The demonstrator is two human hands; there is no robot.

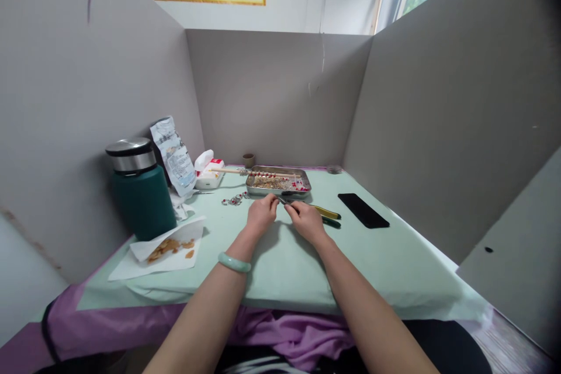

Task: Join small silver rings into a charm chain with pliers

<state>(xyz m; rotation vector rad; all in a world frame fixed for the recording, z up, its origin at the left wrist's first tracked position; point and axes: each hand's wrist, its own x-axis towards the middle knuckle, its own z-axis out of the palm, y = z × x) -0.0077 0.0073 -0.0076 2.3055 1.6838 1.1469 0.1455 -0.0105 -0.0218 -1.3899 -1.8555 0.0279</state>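
Observation:
My right hand (307,219) is closed around pliers (326,212) with a yellow and a dark green handle. Those handles stick out to the right past the hand, and the metal jaws point toward my left hand (262,214). The left fingers are pinched together near the jaw tips; whatever is between them is too small to make out. Just beyond both hands lies a steel tray (263,191) with small gold and red pieces. A thin wooden stick (230,171) with red beads rests across it. Left of the tray is a beaded chain (235,199).
A green flask (142,198), a foil pouch (174,155) and a tissue pack (210,175) stand at left. Brown food pieces (169,249) lie on white paper (131,266). A black phone (363,210) is at right. Grey partitions (280,99) enclose the table.

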